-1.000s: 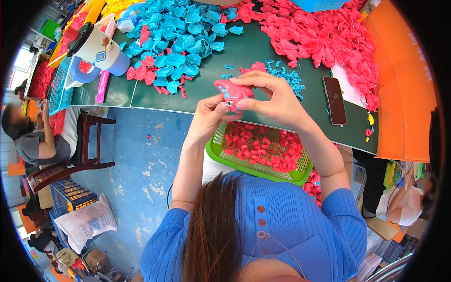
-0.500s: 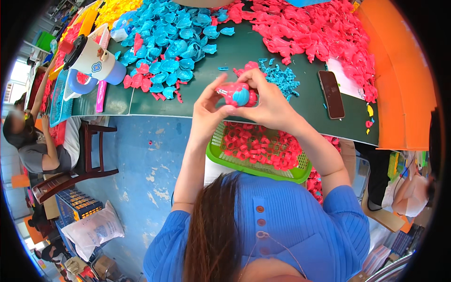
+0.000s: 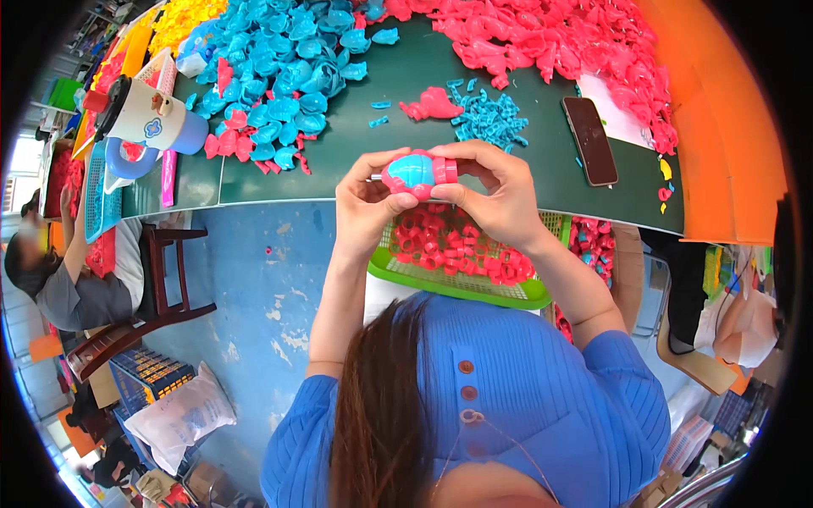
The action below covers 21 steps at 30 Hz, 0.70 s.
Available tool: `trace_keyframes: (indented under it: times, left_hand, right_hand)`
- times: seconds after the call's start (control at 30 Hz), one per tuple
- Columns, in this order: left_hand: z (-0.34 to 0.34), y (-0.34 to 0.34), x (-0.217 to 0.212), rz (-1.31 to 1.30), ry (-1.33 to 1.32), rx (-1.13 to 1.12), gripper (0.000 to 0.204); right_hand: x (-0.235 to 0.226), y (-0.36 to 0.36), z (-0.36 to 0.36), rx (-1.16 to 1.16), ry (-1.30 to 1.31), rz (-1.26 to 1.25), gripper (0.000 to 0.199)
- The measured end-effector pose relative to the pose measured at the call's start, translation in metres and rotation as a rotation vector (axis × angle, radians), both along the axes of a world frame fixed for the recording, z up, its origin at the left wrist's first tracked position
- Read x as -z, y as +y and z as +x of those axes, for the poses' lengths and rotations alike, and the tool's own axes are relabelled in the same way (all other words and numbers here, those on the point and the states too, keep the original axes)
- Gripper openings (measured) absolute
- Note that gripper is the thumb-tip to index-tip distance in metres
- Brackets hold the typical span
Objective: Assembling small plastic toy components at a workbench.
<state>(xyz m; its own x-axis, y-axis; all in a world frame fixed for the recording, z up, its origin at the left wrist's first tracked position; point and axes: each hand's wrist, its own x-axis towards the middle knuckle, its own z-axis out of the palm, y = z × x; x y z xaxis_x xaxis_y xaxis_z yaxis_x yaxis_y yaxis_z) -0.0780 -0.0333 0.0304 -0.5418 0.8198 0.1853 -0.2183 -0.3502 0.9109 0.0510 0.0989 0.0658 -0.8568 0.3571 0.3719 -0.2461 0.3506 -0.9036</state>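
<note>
Between my two hands, just off the table's near edge, is a pink-and-blue plastic toy piece [image 3: 415, 172]. A short metal pin sticks out at its left end, and a pink ringed collar shows at its right end. My left hand [image 3: 362, 207] grips the left part between thumb and fingers. The collar end is pinched by the thumb and fingers of my right hand [image 3: 504, 195]. Beyond them on the green table lies a pink plastic shell [image 3: 434, 103] beside a heap of small blue plastic parts [image 3: 489, 118]. Below my hands a green basket [image 3: 508, 294] holds many pink rings.
Heaps of blue shells [image 3: 279, 68] and pink parts [image 3: 542, 42] cover the far table. A phone [image 3: 590, 142] lies to the right, near an orange panel [image 3: 720, 127]. At left stand a large mug [image 3: 152, 118] and a blue basket [image 3: 103, 186]. A person [image 3: 85, 279] sits further left.
The toy piece has turned so its blue side faces up and its collar points right. My hands have shifted toward me, uncovering the pink shell on the table.
</note>
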Motion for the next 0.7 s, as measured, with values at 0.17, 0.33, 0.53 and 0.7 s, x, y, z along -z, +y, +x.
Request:
trace_keyframes:
  times: [0.17, 0.33, 0.53, 0.7]
  left_hand:
    - [-0.012, -0.013, 0.017, -0.036, -0.021, -0.198, 0.047]
    - [0.006, -0.011, 0.015, -0.123, 0.083, -0.181, 0.051]
    - [0.015, -0.004, 0.020, -0.132, 0.196, -0.120, 0.050]
    - [0.019, -0.001, 0.023, -0.129, 0.250, -0.171, 0.051]
  right_hand:
    - [0.053, -0.024, 0.023, -0.134, -0.422, -0.199, 0.025]
    - [0.151, -0.011, 0.054, -0.109, -0.791, 0.743, 0.014]
    - [0.130, -0.004, 0.061, -0.181, -0.744, 0.544, 0.011]
    - [0.054, -0.002, 0.061, -0.066, -0.546, -0.055, 0.013]
